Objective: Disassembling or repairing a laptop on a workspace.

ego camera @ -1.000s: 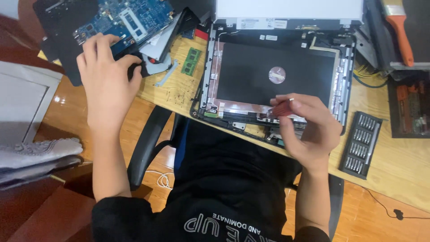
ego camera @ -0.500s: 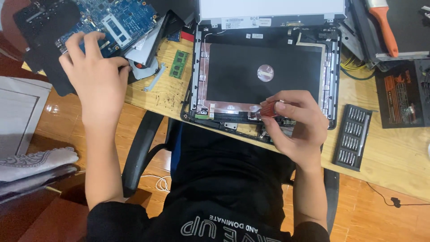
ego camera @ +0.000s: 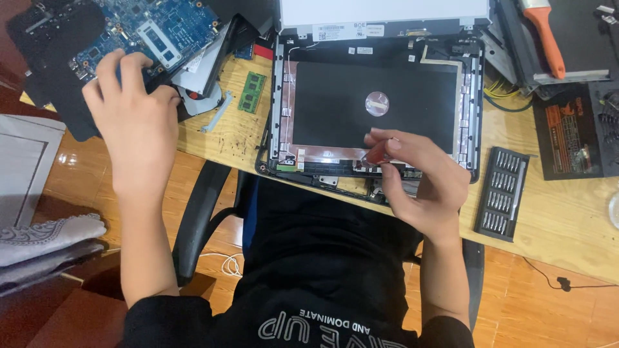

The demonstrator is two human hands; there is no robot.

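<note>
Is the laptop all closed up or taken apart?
Taken apart. The laptop shell lies open and emptied, and its blue circuit board sits outside by the left hand.

Bare bench [ego camera: 548,225] lies open right of the bit case [ego camera: 501,193]. The laptop shell [ego camera: 374,109] fills the middle; a memory stick [ego camera: 252,92] and blue circuit board [ego camera: 155,29] crowd the left.

The circuit board [ego camera: 158,29] is blue with small silver and black components, while the memory module [ego camera: 252,92] beside it is green. The laptop lid shell [ego camera: 377,106] has a black inner panel with a round silver patch at centre and copper-toned strips along its edges; the screwdriver [ego camera: 375,153] has a red handle. The table [ego camera: 567,219] is pale wood with dark specks, the bit case [ego camera: 501,193] is black with silver bits, and the brush [ego camera: 545,35] handle is orange.
</note>
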